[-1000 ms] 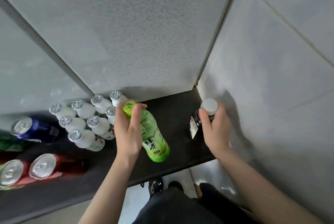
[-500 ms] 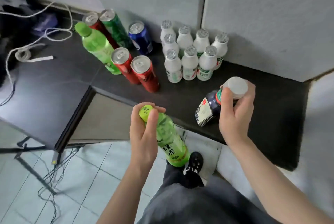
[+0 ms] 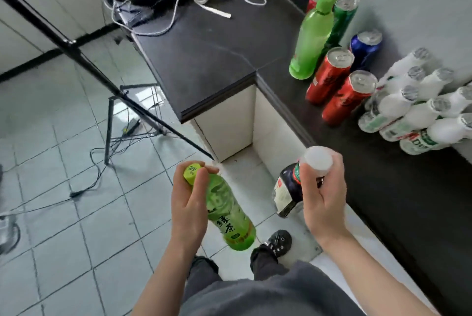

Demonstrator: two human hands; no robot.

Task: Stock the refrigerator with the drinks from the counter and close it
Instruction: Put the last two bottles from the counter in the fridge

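Note:
My left hand [image 3: 189, 203] grips a green tea bottle [image 3: 229, 216] by its neck, holding it over the tiled floor. My right hand [image 3: 323, 195] grips a dark bottle [image 3: 287, 189] with a white cap just below that cap, off the counter's front edge. On the black counter [image 3: 217, 55] at the right stand another green bottle [image 3: 310, 37], two red cans [image 3: 329, 75], a green can [image 3: 342, 19], a blue can [image 3: 365, 45] and several small white bottles [image 3: 413, 109]. No refrigerator is in view.
A black tripod [image 3: 112, 91] with cables stands on the floor to the left. White cord [image 3: 178, 1] and dark gear lie at the counter's far end. My dark shoe [image 3: 277, 243] is on the tiles below the hands.
Both bottles have been lifted off the counter and carried away from it. My view has swung left, from the wall corner to the floor and tripod.

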